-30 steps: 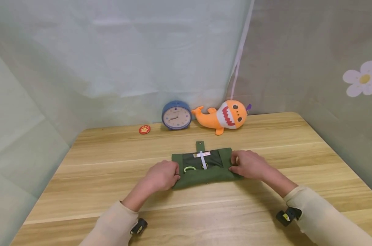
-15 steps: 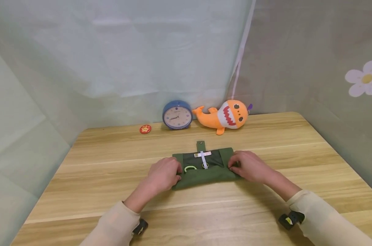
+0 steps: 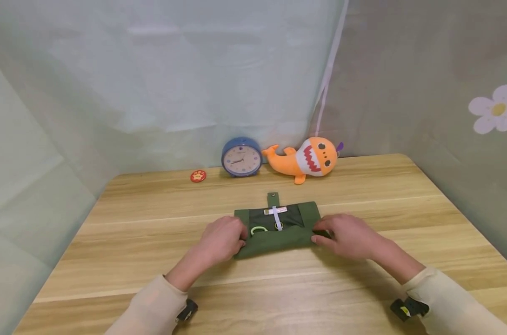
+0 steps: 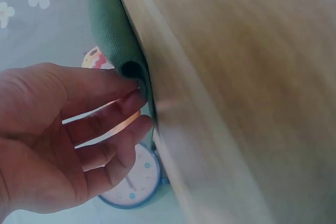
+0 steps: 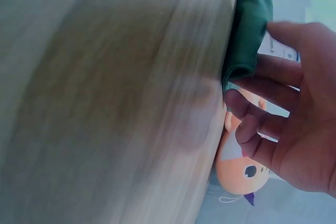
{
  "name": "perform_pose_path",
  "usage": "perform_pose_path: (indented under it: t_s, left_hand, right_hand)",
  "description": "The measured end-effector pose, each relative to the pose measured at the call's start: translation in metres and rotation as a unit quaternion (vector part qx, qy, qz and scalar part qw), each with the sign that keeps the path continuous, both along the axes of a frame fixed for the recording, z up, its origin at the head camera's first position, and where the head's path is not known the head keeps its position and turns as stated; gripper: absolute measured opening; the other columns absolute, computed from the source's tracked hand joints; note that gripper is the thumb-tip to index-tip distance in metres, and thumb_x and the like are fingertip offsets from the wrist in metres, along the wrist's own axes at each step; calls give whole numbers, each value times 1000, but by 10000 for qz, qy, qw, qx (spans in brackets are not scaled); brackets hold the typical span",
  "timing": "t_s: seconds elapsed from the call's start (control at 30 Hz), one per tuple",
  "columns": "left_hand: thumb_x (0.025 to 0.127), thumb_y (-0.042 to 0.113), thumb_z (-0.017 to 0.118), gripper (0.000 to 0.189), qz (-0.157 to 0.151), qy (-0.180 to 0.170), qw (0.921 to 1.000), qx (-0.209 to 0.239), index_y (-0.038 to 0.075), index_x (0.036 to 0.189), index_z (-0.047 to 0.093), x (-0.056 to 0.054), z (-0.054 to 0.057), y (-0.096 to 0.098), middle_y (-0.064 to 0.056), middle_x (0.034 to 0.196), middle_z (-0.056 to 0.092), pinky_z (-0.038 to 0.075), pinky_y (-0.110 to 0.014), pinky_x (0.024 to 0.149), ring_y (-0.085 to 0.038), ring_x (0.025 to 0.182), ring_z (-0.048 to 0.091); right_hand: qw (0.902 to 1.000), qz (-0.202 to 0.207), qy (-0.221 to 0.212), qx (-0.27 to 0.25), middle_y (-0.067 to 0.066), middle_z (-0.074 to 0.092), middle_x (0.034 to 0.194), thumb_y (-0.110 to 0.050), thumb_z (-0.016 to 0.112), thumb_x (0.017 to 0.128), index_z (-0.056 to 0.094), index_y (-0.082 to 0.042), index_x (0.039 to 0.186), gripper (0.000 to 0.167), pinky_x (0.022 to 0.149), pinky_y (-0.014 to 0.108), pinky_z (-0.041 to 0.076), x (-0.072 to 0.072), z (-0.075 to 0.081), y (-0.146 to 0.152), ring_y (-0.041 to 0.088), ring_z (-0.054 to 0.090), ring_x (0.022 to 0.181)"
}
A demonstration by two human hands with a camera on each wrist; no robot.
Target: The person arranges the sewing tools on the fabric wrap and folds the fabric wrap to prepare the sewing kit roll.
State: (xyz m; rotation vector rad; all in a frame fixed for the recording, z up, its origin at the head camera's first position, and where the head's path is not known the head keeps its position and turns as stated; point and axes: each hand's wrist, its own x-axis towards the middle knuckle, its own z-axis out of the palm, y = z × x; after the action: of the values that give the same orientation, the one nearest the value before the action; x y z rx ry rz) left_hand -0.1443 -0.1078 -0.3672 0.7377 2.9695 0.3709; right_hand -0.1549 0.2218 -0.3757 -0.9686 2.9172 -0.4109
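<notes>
A dark green cloth roll-up pouch (image 3: 278, 239) lies on the table, its near side rolled into a tube. Its far part lies flat, showing a dark panel, a pale strap (image 3: 277, 218), a white label and a light green ring-shaped piece (image 3: 259, 230). A snap tab (image 3: 273, 199) sticks out at the far edge. My left hand (image 3: 223, 238) holds the left end of the roll between thumb and fingers. At the right end, my right hand (image 3: 349, 236) holds it, thumb on the near side (image 5: 252, 19) and fingers behind. What lies inside the roll is hidden.
Along the table's (image 3: 153, 223) back edge stand a blue alarm clock (image 3: 242, 158) and an orange plush shark (image 3: 305, 159). A small red round badge (image 3: 198, 176) lies left of the clock. Cloth walls rise behind and beside the table.
My right hand has shifted slightly toward me and to the right, its thumb and index finger wider apart. My left hand and the pouch stay nearly in place.
</notes>
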Motion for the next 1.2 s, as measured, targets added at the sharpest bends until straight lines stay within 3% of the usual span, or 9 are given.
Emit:
perform_pose_path:
  t_s: [0.1,0.17,0.3,0.4,0.57,0.7,1.0,1.2]
  left_hand:
    - [85,-7,72,26,-174,43,9997,-160,13,68,71,4,2,-3,-2,78,66,53,-41,63,-22,78,62]
    - [86,-8,68,21,-256,-34,9991,-341,9,81,78,8,5,-5,-7,88,70,58,-46,72,-27,89,66]
    - [89,2,69,23,-332,-461,9958,-712,2,110,78,15,11,-6,-12,112,70,58,-53,89,-34,110,62]
    - [88,12,74,33,-325,-666,9935,-865,-1,119,75,19,14,-5,-13,123,67,56,-53,94,-34,116,60]
    - [87,20,82,35,-316,-497,9934,-984,1,116,76,22,12,-2,-12,121,68,56,-52,91,-31,111,60]
    - [85,15,85,31,-285,-240,9945,-974,2,111,76,23,8,0,-12,117,69,57,-51,88,-31,106,61]
    - [86,-1,75,21,-497,376,9903,-1245,1,107,76,29,6,2,-11,110,70,60,-46,82,-29,98,65]
    - [87,-5,68,28,-495,113,9938,-987,0,114,75,29,5,-2,-13,116,68,59,-48,91,-30,106,65]
  right_hand:
    - [10000,32,-23,85,4,76,122,-40,74,98,79,-13,119,35,96,52,58,1,1,1,29,72,114]
    - [9999,30,-50,141,6,76,124,-34,77,94,78,-11,121,35,97,53,58,1,1,1,30,72,116]
    - [9997,2,-106,240,7,74,127,-21,80,88,77,-11,123,37,98,54,57,1,2,0,32,70,119]
    - [9995,-33,-99,299,7,74,127,-17,82,86,77,-11,123,38,96,54,58,1,3,-2,32,70,119]
    - [9993,-71,-13,359,6,75,124,-12,85,82,77,-11,120,39,92,53,60,1,3,-3,31,71,116]
    - [9992,-67,78,389,5,75,122,-9,85,81,77,-11,119,39,88,51,60,2,1,-3,31,72,113]
    - [9984,101,471,308,6,75,116,-1,78,83,76,-8,118,36,83,48,61,5,-4,-2,28,74,103]
    - [9989,81,452,85,6,76,118,-1,72,89,72,-8,124,36,81,47,61,5,-6,1,27,75,103]
